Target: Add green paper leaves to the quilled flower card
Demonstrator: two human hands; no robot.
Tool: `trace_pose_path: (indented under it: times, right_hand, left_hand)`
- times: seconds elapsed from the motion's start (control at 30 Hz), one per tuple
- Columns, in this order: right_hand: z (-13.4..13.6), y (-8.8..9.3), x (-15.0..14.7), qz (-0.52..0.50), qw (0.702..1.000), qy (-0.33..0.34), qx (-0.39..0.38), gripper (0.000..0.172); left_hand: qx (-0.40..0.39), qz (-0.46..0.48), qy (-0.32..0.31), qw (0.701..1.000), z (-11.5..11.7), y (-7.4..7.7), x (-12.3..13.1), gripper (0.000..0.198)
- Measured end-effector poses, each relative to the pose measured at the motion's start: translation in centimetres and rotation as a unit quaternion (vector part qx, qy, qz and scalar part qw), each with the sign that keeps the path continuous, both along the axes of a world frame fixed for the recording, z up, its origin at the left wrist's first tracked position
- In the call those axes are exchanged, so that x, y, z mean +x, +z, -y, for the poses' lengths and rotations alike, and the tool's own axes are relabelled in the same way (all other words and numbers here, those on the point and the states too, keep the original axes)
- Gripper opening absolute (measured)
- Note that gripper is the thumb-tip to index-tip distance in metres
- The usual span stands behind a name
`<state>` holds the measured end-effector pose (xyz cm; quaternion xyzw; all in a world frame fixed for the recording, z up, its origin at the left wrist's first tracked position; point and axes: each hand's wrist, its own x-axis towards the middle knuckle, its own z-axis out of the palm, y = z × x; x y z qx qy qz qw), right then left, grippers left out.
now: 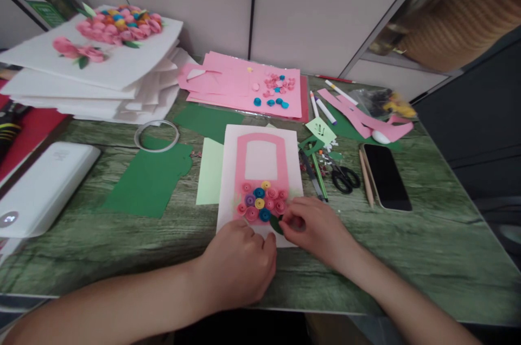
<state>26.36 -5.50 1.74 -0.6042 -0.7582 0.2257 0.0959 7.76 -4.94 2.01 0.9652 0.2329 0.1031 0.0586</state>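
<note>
A white card [260,132] lies in front of me, bearing a pink paper basket shape [242,158] with a tall handle. Rolled paper flowers [259,203] in pink, blue, yellow and purple cluster on the basket's lower part. At their lower right, my right hand [315,228] pinches a dark green paper leaf [276,224] between thumb and fingers. My left hand [243,261] rests at the card's lower left edge with its fingers curled in. Whether anything is inside those curled fingers is hidden.
Black scissors [345,178], a green pen [318,176] and a phone [386,177] lie to the right. Green paper [142,185], a tape ring [157,148] and a white power bank [46,187] are left. Behind lie pink sheets [228,84] and stacked white paper [134,79].
</note>
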Motion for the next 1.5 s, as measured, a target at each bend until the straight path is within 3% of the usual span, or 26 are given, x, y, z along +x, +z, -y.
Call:
trace_pose_path:
  times: [0.43,1.17,1.5]
  right_hand:
    - [0.0,-0.2,-0.5,0.009,1.0,-0.02,-0.009,0.014]
    - [0.0,-0.5,-0.5,0.014,1.0,-0.014,-0.001,0.014]
    - [-0.5,2.0,2.3,-0.045,0.996,-0.075,0.034,0.019]
  left_hand:
    - [0.039,-0.003,0.028,0.999,-0.2,0.1,0.2,0.018]
    - [0.039,0.012,0.036,0.999,-0.2,0.0,0.2,0.015]
    - [0.038,-0.005,0.028,0.999,-0.3,0.1,0.2,0.018]
